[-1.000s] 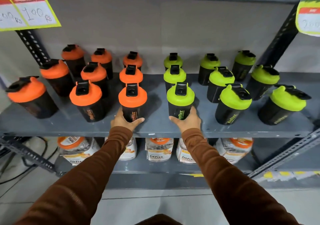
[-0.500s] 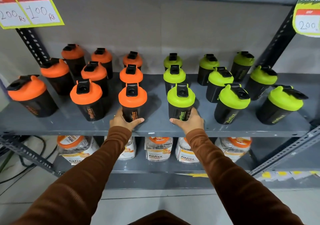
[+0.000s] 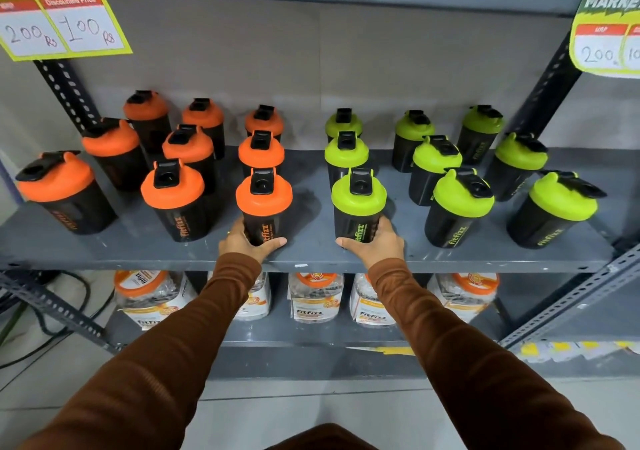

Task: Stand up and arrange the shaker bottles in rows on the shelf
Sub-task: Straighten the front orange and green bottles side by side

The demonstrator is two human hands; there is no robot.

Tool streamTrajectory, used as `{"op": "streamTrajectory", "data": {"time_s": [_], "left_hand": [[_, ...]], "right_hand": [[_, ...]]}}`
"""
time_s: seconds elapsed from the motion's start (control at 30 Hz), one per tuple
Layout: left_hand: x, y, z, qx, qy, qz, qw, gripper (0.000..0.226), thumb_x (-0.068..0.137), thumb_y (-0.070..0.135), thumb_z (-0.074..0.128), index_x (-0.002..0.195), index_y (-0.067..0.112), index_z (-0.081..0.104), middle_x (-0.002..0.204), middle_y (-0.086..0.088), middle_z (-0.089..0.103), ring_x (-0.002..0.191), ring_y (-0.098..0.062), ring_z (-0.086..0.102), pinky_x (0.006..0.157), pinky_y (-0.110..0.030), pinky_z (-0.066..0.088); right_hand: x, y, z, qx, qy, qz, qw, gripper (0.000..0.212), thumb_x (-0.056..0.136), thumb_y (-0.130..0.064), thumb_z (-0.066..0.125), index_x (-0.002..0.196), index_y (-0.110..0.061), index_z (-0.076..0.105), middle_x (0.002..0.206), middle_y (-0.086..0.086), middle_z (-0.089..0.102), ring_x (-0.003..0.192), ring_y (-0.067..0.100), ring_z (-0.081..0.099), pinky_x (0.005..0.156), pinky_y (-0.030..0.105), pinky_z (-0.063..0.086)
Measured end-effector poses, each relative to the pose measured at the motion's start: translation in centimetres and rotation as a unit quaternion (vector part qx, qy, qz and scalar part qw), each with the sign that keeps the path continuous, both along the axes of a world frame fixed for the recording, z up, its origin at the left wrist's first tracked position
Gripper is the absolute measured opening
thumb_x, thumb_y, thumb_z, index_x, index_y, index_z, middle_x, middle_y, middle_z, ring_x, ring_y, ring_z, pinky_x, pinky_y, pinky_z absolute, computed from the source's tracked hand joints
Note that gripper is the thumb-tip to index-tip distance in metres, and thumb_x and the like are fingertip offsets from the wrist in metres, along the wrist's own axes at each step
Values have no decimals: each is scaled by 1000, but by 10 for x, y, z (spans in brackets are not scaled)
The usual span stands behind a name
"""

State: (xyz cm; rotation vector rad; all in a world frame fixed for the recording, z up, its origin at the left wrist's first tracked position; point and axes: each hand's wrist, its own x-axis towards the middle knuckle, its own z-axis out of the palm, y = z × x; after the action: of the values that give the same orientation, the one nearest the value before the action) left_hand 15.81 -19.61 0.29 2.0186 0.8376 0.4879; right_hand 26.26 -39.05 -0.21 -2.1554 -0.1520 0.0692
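Front-row bottles gripped, shelf edge close.
Orange bottle [image 3: 264,207] was clasped at its base by left hand [image 3: 244,244], green bottle [image 3: 358,208] by right hand [image 3: 375,245], near shelf [image 3: 311,260] lip; uneven nudging risked tipping either onto neighbours.

18 shaker bottles [image 3: 358,207] stand on the shelf [image 3: 311,259] in 6 columns of 3 running front to back across mid-frame. Jars [image 3: 316,297] sit on the lower shelf [image 3: 311,335] beneath.

both arms reach forward; left grip [image 3: 246,241] and right grip [image 3: 374,245] curl closed, thumbs inward.
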Motion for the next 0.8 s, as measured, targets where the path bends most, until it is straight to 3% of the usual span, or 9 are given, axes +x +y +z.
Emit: {"op": "streamTrajectory", "data": {"time_s": [0.37,0.8], "left_hand": [[2,10,-7,1,30,-39,999,73,57,26,85,118,9,48,120,-18,60,110,-37,55,98,-49,44],[9,14,-11,8,41,-24,999,72,58,25,85,118,9,49,120,-18,60,110,-37,54,100,-47,42]], "right_hand": [[0,-2,-6,-2,-17,15,1000,72,56,-34,88,113,-9,51,114,14,65,105,32,60,92,39,50],[6,-3,-7,-8,-1,34,999,78,58,-34,87,119,-6,48,122,15,62,113,33,56,99,41,47]]}}
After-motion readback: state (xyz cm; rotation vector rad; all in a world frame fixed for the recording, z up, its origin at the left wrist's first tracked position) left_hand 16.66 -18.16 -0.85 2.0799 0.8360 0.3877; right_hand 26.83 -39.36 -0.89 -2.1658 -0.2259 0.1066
